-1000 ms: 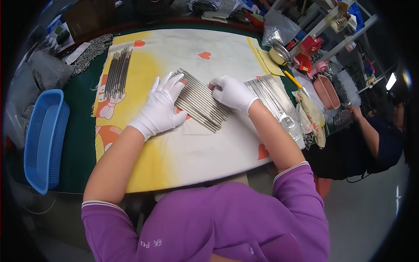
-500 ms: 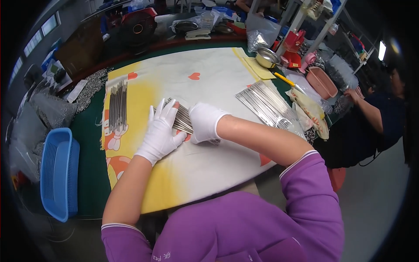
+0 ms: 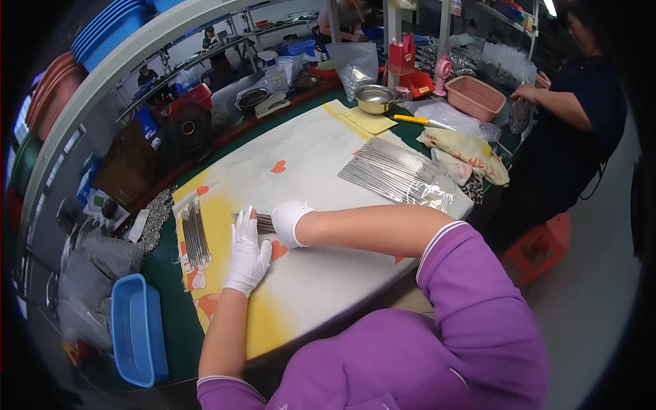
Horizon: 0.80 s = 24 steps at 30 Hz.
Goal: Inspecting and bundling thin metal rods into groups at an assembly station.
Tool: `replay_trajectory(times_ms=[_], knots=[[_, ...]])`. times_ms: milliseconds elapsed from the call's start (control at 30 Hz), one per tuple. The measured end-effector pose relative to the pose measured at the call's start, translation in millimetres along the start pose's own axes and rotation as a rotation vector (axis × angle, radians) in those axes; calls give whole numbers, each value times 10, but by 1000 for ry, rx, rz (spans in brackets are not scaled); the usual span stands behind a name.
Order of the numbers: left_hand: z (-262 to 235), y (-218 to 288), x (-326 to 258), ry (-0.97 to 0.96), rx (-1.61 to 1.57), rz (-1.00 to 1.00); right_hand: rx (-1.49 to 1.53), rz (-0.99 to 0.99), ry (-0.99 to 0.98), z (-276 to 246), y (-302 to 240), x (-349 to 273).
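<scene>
Between my hands, a small bundle of thin metal rods (image 3: 266,224) lies on the white and yellow cloth (image 3: 321,273). My left hand (image 3: 246,256), in a white glove with one fingertip bare, rests flat across the left part of the bundle, fingers stretched out. Gloved as well, my right hand (image 3: 290,223) is curled over the right end of the rods; its fingers are mostly hidden. Left of them is a row of darker rods (image 3: 195,236) on the yellow part of the cloth. Farther right, a wide batch of shiny rods (image 3: 389,167) lies partly in clear plastic.
A blue basket (image 3: 140,335) stands at the left. Toward the back right are a metal bowl (image 3: 374,100), a yellow-handled tool (image 3: 413,119), a pink basket (image 3: 475,99) and a crumpled cloth (image 3: 465,154). Another person (image 3: 567,137) stands at the right, beside a red stool (image 3: 540,253).
The whole view has turned and tilted, so the far room shows more. My right hand has come closer to my left, and the rods no longer stick out beyond it.
</scene>
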<state>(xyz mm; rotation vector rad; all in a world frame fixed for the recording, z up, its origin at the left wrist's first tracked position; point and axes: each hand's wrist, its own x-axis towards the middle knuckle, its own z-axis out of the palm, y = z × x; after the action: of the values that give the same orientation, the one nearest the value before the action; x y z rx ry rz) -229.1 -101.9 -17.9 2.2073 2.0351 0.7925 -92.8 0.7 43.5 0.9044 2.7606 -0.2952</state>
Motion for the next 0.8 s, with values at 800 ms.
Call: replay_trajectory(times_ms=[800], knots=[[-479,1395,624,190,-1217,-66,1275,-453,115,453,533,-732]])
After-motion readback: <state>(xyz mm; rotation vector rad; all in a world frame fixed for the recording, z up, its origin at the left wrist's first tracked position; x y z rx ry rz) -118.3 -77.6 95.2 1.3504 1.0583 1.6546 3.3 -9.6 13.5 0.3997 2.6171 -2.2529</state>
